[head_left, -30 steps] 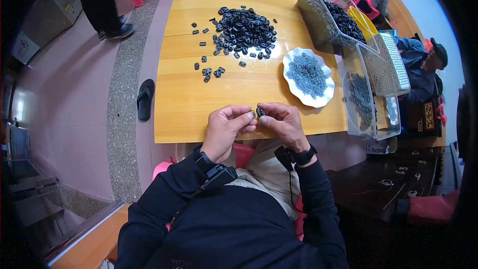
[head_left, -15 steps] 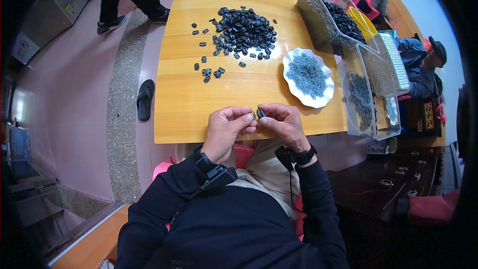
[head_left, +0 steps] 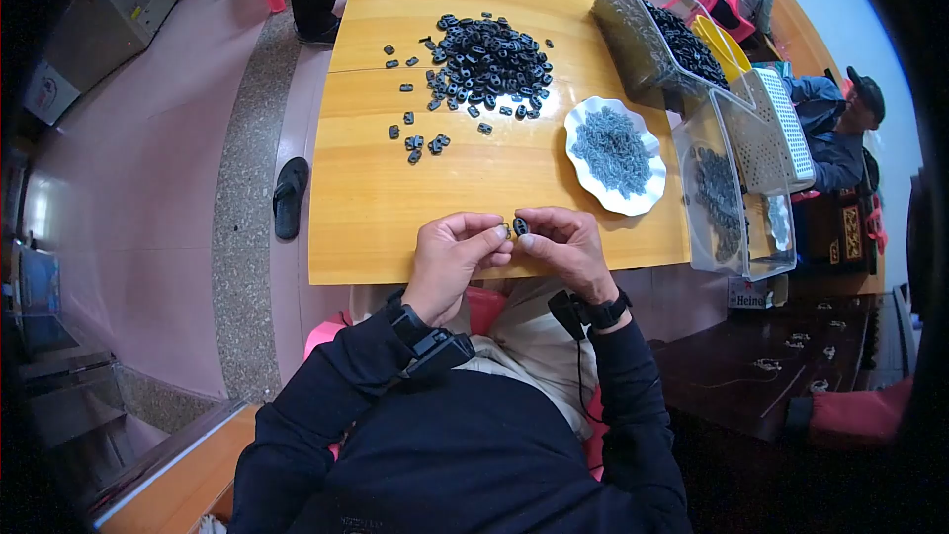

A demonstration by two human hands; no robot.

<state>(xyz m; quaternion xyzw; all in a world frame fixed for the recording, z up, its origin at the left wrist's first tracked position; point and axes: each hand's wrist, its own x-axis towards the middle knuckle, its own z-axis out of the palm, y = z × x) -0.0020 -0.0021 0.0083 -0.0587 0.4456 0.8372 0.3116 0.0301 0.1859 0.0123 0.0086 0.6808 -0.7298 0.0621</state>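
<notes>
Over the near edge of the table, my left hand (head_left: 457, 255) pinches a small wire-like piece (head_left: 508, 229) between thumb and fingers; its exact kind is too small to tell. Close beside it, my right hand (head_left: 568, 249) grips a black oval plastic piece (head_left: 521, 226) with holes in it, held upright. I cannot tell whether the two pieces touch. Farther off lies a heap of similar black plastic pieces (head_left: 494, 59), with several scattered to its left. On the right, a white wavy-rimmed plate (head_left: 645, 200) carries a pile of fine grey wire-like pieces (head_left: 615, 150).
Clear plastic bins (head_left: 700, 242) with dark pieces line the table's (head_left: 395, 222) right side, alongside a white perforated basket (head_left: 766, 129) and a yellow container (head_left: 722, 44). People sit beyond them. A black slipper (head_left: 289, 198) lies on the floor to the left.
Both hands stay nearly in place, still pinching their pieces. At the far left, a person in dark trousers has walked to the right behind the table, and a pink stool has come into view.
</notes>
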